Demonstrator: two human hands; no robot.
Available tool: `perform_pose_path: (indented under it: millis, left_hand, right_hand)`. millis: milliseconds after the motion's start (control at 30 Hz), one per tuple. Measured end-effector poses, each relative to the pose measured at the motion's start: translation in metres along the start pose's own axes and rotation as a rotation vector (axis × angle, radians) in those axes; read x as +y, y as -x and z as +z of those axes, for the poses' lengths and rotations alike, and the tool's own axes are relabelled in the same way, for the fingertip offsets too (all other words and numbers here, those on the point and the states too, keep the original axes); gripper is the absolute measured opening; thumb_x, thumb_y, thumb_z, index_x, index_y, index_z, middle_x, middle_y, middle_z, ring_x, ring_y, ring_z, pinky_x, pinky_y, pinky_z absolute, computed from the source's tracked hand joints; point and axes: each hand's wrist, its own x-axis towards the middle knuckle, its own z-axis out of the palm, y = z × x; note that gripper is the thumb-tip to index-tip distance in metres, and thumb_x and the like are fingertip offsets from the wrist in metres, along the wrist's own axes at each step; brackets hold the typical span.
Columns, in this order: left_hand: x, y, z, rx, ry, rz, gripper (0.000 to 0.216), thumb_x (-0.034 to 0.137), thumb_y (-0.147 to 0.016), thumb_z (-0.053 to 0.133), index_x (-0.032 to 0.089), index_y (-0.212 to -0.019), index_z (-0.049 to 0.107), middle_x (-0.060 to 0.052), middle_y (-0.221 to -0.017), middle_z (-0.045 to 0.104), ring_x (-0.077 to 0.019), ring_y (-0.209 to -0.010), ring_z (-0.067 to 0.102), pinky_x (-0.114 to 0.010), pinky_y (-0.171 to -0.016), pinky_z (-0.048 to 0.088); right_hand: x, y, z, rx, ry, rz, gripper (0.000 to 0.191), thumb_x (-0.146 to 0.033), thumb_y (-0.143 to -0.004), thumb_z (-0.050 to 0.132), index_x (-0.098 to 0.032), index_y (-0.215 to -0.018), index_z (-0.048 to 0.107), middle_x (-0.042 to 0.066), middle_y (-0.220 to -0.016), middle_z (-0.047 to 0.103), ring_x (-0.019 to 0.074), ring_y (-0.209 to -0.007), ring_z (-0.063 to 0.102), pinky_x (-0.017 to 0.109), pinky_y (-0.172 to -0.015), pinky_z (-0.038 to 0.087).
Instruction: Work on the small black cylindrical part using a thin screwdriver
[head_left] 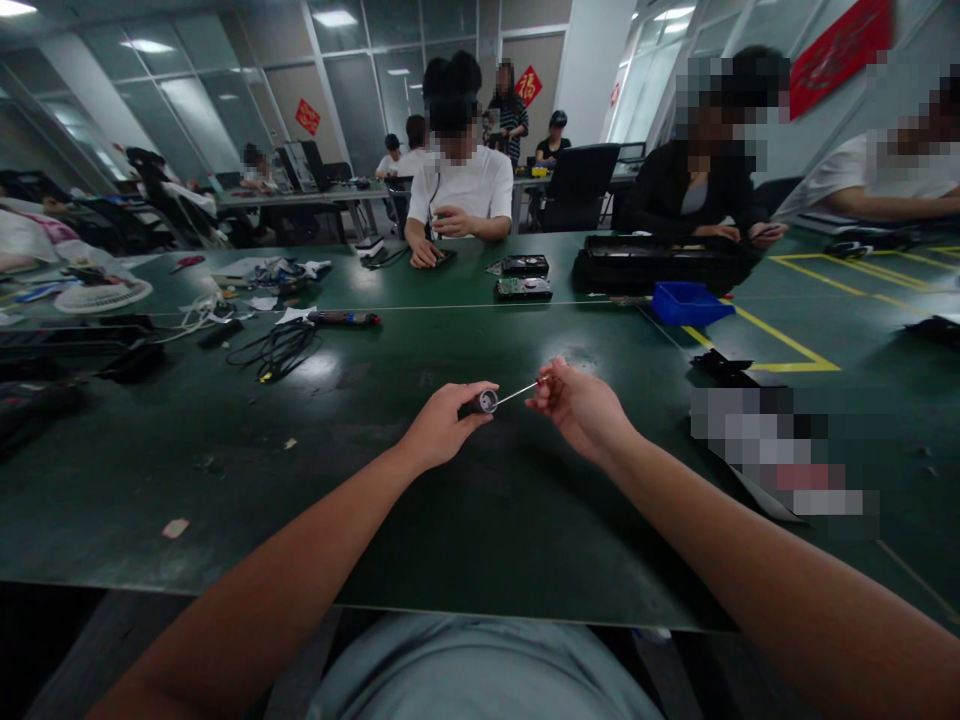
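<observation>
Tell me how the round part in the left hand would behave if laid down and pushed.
The round part would probably roll if laid on its side, given its circular end. It is likely stiff: that end looks evenly round in the grip of the left hand. It may be fairly light, since one hand supports it.

A gold 福 character on the red diamond-shaped sign [529,87] at the room's far end.
</observation>
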Motion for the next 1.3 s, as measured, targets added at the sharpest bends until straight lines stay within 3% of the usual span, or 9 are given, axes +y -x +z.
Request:
perform_pose_path:
  millis: [267, 600, 800, 933, 1133, 1300]
  left_hand:
    - [0.002, 0.0, 0.0, -0.015, -0.023, -0.013, 0.043, 0.023, -0.089, 0.066, 0.026, -0.132, 0.06, -0.006, -0.124, 0.066, -0.0237, -0.114, 0.058, -0.042, -0.103, 0.043]
    - [0.001, 0.001, -0.002, -0.014, -0.029, -0.003, 0.043, 0.026, -0.09, 0.065, 0.027, -0.133, 0.058, -0.005, -0.122, 0.066, -0.0242, -0.111, 0.058, -0.043, -0.101, 0.044]
    - [0.001, 0.001, -0.001, -0.005, -0.035, -0.004, 0.043, 0.026, -0.09, 0.065, 0.027, -0.133, 0.059, -0.005, -0.123, 0.066, -0.0243, -0.112, 0.058, -0.043, -0.101, 0.044]
    - [0.001, 0.0, 0.0, -0.004, -0.041, -0.008, 0.042, 0.025, -0.089, 0.067, 0.025, -0.13, 0.061, -0.005, -0.121, 0.067, -0.0236, -0.111, 0.058, -0.042, -0.1, 0.045]
    - [0.001, 0.0, 0.0, 0.001, -0.052, -0.042, 0.043, 0.024, -0.089, 0.067, 0.027, -0.131, 0.06, -0.006, -0.119, 0.067, -0.0243, -0.109, 0.059, -0.042, -0.098, 0.046]
    - [-0.003, 0.001, -0.001, 0.012, -0.055, -0.029, 0.043, 0.025, -0.09, 0.066, 0.027, -0.132, 0.06, -0.005, -0.121, 0.066, -0.0235, -0.11, 0.058, -0.041, -0.098, 0.045]
  right_hand:
    - [0.001, 0.001, 0.001, 0.106, 0.065, -0.173, 0.03, -0.053, -0.088, 0.058, -0.023, -0.089, 0.058, 0.001, -0.077, 0.06, 0.0156, -0.069, 0.059, 0.035, -0.073, 0.055]
    - [-0.005, 0.008, 0.0, -0.004, 0.219, -0.263, 0.028, -0.051, -0.091, 0.055, -0.024, -0.097, 0.057, 0.003, -0.084, 0.062, 0.0174, -0.075, 0.061, 0.037, -0.074, 0.053]
    - [-0.009, 0.011, 0.0, 0.004, 0.31, -0.341, 0.022, -0.044, -0.093, 0.053, -0.024, -0.103, 0.053, 0.002, -0.085, 0.064, 0.0181, -0.078, 0.064, 0.038, -0.077, 0.053]
    - [-0.016, 0.015, -0.002, -0.014, 0.439, -0.368, 0.019, -0.041, -0.094, 0.054, -0.022, -0.095, 0.057, 0.003, -0.08, 0.068, 0.018, -0.075, 0.066, 0.036, -0.073, 0.051]
    - [-0.023, 0.019, -0.002, 0.065, 0.678, -0.338, 0.036, -0.055, -0.088, 0.062, -0.021, -0.074, 0.061, -0.001, -0.058, 0.065, 0.0129, -0.049, 0.053, 0.028, -0.052, 0.038]
    - [-0.025, 0.019, 0.0, 0.023, 0.679, -0.317, 0.029, -0.05, -0.088, 0.063, -0.022, -0.08, 0.061, 0.0, -0.061, 0.066, 0.0158, -0.056, 0.061, 0.029, -0.055, 0.041]
